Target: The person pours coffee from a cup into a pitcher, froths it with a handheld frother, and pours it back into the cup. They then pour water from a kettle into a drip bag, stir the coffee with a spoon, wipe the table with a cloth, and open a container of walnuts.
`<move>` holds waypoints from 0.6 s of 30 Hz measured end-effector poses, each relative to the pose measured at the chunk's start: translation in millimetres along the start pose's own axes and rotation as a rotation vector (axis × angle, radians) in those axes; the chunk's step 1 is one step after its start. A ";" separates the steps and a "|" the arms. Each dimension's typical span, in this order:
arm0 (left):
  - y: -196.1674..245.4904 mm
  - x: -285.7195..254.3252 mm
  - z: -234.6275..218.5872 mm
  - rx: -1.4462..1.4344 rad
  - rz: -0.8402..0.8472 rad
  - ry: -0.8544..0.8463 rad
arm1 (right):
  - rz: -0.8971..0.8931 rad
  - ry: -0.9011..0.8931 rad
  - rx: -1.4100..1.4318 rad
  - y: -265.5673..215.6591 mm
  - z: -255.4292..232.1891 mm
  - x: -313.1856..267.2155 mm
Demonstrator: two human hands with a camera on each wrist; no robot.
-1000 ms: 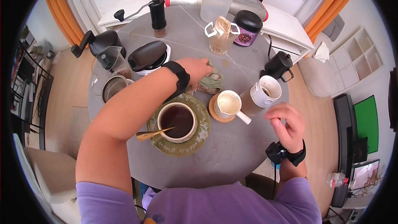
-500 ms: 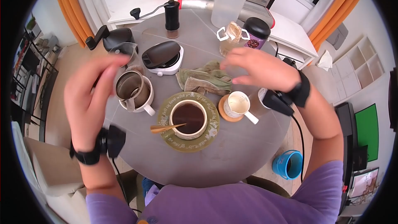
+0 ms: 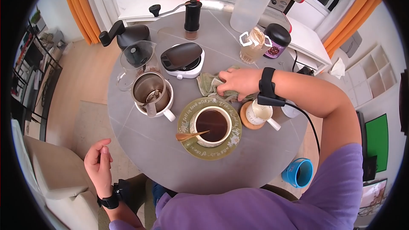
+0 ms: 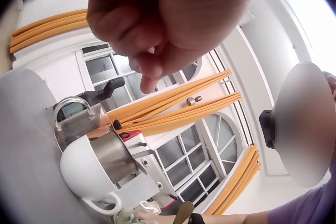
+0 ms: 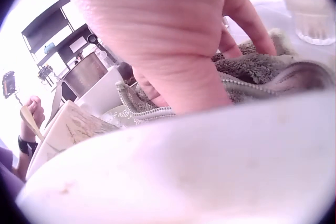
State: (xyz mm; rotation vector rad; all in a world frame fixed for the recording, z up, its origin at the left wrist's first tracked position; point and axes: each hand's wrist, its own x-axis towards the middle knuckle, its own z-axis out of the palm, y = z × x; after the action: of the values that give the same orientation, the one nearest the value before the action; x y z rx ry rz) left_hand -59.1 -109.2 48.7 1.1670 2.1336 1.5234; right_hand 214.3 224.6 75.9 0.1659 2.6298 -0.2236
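My right hand (image 3: 240,81) presses down on a crumpled green cloth (image 3: 208,84) behind the saucer, fingers spread over it. In the right wrist view the fingertips sink into the fuzzy cloth (image 5: 247,69). My left hand (image 3: 99,162) hangs off the table's left edge, loosely curled and holding nothing. In front of the cloth a cup of dark liquid (image 3: 211,125) stands on a green lettered saucer (image 3: 208,153), a wooden spoon (image 3: 187,136) leaning in it. Close by my right wrist is a small white handled pitcher (image 3: 260,113) on a wooden coaster (image 3: 246,117).
At the left stand a white mug (image 3: 169,114) with a metal filter (image 3: 149,87) and a glass jug (image 3: 140,53). Behind are a scale (image 3: 194,70), a hand grinder (image 3: 192,19), a glass with a paper filter (image 3: 251,53), a dark jar (image 3: 277,38) and a tall plastic pitcher (image 3: 249,8).
My left hand has left the cloth and swung back past the table's left edge. My right hand has come across from the right and lies on the cloth.
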 end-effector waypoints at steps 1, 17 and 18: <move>-2.5 -0.2 1.8 -0.011 -0.002 -0.018 | -0.024 0.010 -0.029 3.4 2.5 3.1; -18.1 2.4 11.4 -0.062 -0.088 -0.112 | 0.244 0.011 0.170 46.2 2.0 22.8; -18.4 2.8 11.6 -0.062 -0.088 -0.113 | 0.274 0.029 0.185 50.4 3.0 24.4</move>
State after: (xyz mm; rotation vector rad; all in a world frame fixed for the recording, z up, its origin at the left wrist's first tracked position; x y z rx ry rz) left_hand -61.9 -101.6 28.3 1.0959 2.0219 1.4403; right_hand 202.4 275.3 55.0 0.5912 2.5761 -0.3706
